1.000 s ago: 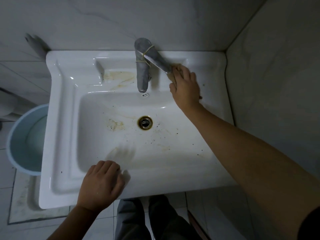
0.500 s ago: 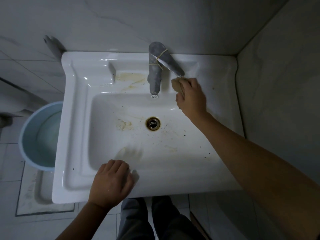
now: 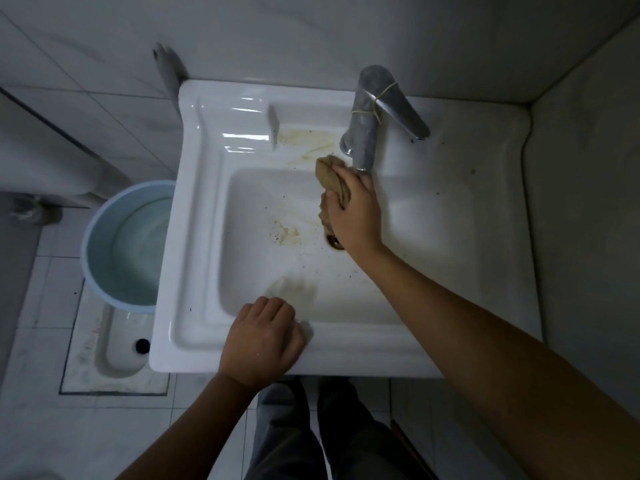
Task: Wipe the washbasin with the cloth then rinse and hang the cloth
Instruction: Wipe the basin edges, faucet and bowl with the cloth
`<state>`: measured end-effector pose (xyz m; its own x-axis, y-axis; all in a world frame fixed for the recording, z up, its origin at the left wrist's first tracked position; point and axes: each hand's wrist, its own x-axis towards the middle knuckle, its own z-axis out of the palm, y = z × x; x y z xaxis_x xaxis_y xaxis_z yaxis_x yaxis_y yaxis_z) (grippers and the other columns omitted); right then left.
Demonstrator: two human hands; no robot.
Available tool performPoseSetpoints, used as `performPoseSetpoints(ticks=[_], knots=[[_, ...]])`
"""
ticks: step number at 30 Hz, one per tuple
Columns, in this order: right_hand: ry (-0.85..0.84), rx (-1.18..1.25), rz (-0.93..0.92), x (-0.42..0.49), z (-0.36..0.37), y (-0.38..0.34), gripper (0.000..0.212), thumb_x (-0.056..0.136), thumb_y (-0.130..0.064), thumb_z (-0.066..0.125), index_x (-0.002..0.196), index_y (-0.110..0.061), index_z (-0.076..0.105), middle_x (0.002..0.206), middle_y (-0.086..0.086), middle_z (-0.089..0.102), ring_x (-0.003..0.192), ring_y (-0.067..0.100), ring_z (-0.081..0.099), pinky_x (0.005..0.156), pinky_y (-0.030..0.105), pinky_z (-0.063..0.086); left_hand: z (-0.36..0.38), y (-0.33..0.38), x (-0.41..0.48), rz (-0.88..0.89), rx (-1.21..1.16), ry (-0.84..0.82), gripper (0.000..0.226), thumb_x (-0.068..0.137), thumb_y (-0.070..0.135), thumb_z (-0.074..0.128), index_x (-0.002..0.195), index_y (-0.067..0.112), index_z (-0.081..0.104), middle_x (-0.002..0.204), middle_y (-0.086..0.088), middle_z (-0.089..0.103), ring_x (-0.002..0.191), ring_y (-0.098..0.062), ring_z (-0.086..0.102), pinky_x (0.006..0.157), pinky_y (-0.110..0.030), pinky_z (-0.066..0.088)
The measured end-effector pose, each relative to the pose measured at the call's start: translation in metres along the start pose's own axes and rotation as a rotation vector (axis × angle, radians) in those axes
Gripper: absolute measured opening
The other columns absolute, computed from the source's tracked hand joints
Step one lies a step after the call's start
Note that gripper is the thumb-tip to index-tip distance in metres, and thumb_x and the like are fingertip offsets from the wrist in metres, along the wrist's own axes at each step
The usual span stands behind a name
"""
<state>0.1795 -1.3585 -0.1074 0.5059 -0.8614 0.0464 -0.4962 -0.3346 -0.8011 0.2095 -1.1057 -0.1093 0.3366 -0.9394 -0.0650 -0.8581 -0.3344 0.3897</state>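
Note:
A white washbasin (image 3: 194,258) fills the middle of the view, with brown stains and dark specks in its bowl and on the back ledge. My right hand (image 3: 355,211) holds a crumpled tan cloth (image 3: 329,178) against the back wall of the bowl, just below the tap spout (image 3: 363,147). The hand covers most of the drain (image 3: 334,242). My left hand (image 3: 261,341) rests with curled fingers on the basin's front rim and holds nothing that I can see.
A steel tap with a rubber band around it has its lever (image 3: 401,116) pointing right. A light blue bucket (image 3: 104,237) with water stands on the floor left of the basin. Tiled walls close in behind and on the right.
My right hand has taken the cloth from the ledge beside the tap lever down and left into the bowl under the spout. My left hand stays on the front rim.

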Motion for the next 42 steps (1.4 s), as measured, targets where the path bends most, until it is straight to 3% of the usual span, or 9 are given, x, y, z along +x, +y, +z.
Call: performPoseSetpoints(ticks=[4,7,12,15,18,23,33,37,42], knots=[[0.053,-0.026,-0.012,0.018,0.015,-0.016,0.043,0.096,-0.023,0.058,0.139,-0.025,0.054,0.142,0.005,0.056,0.129,0.024,0.054,0.105,0.034,0.05,-0.013,-0.005,0.0,0.003,-0.046,0.013,0.034,0.097,0.045,0.046,0.093,0.017,0.066,0.094,0.001,0.064,0.082,-0.02,0.057,0.072,-0.036,0.045],[0.074,-0.081,-0.031,0.031,0.02,-0.03,0.043,0.097,-0.024,0.059,0.139,-0.022,0.054,0.146,0.003,0.051,0.128,0.022,0.055,0.1,0.027,0.051,-0.041,-0.03,0.002,0.056,0.022,0.052,0.036,0.094,0.042,0.049,0.102,0.013,0.069,0.106,-0.005,0.068,0.097,-0.024,0.062,0.083,-0.038,0.045],[0.066,-0.351,0.022,0.047,0.035,-0.031,0.045,0.098,-0.027,0.056,0.141,-0.016,0.05,0.15,0.009,0.042,0.121,0.028,0.058,0.094,0.037,0.056,-0.084,-0.11,0.014,-0.017,0.152,0.128,0.038,0.089,0.036,0.053,0.109,0.007,0.067,0.122,-0.016,0.064,0.114,-0.037,0.058,0.093,-0.046,0.042],[0.075,-0.52,0.008,0.046,0.044,-0.03,0.051,0.096,-0.031,0.059,0.143,-0.016,0.048,0.15,0.012,0.041,0.128,0.027,0.051,0.094,0.036,0.055,-0.077,-0.127,0.015,-0.025,0.158,0.109,0.041,0.089,0.035,0.053,0.113,0.005,0.066,0.132,-0.022,0.059,0.122,-0.041,0.053,0.098,-0.052,0.046],[0.059,-0.652,-0.046,0.045,0.039,-0.024,0.059,0.093,-0.037,0.061,0.145,-0.016,0.044,0.146,0.013,0.044,0.126,0.029,0.05,0.095,0.038,0.053,-0.063,-0.127,0.011,-0.028,0.159,0.088,0.041,0.087,0.03,0.059,0.119,0.006,0.067,0.139,-0.02,0.058,0.132,-0.041,0.047,0.109,-0.052,0.039],[0.023,-0.6,0.011,0.036,0.042,-0.025,0.064,0.095,-0.032,0.063,0.152,-0.023,0.034,0.15,0.018,0.035,0.127,0.033,0.048,0.09,0.04,0.056,-0.061,-0.129,0.011,-0.056,0.113,0.109,0.043,0.088,0.028,0.059,0.125,0.007,0.066,0.141,-0.016,0.058,0.136,-0.037,0.046,0.114,-0.048,0.034],[0.038,-0.552,0.175,0.065,0.076,-0.051,0.053,0.095,-0.02,0.054,0.146,-0.022,0.043,0.15,0.017,0.03,0.136,0.039,0.037,0.091,0.046,0.055,-0.06,-0.131,0.017,-0.033,0.08,0.175,0.034,0.087,0.022,0.063,0.117,0.007,0.07,0.134,-0.017,0.062,0.128,-0.037,0.052,0.11,-0.046,0.039],[0.004,-0.578,0.083,0.06,0.088,-0.062,0.054,0.091,-0.02,0.056,0.143,-0.023,0.046,0.143,0.015,0.037,0.125,0.035,0.042,0.082,0.043,0.058,-0.061,-0.129,0.017,-0.036,0.08,0.183,0.033,0.088,0.023,0.06,0.116,0.007,0.07,0.133,-0.016,0.063,0.128,-0.036,0.052,0.11,-0.045,0.038],[-0.115,-0.439,-0.04,0.035,0.089,-0.055,0.059,0.088,-0.017,0.061,0.145,-0.023,0.047,0.136,0.011,0.042,0.12,0.03,0.046,0.083,0.038,0.056,-0.059,-0.131,0.016,-0.04,0.095,0.161,0.035,0.088,0.024,0.061,0.118,0.008,0.07,0.135,-0.016,0.062,0.131,-0.036,0.051,0.114,-0.042,0.032]])
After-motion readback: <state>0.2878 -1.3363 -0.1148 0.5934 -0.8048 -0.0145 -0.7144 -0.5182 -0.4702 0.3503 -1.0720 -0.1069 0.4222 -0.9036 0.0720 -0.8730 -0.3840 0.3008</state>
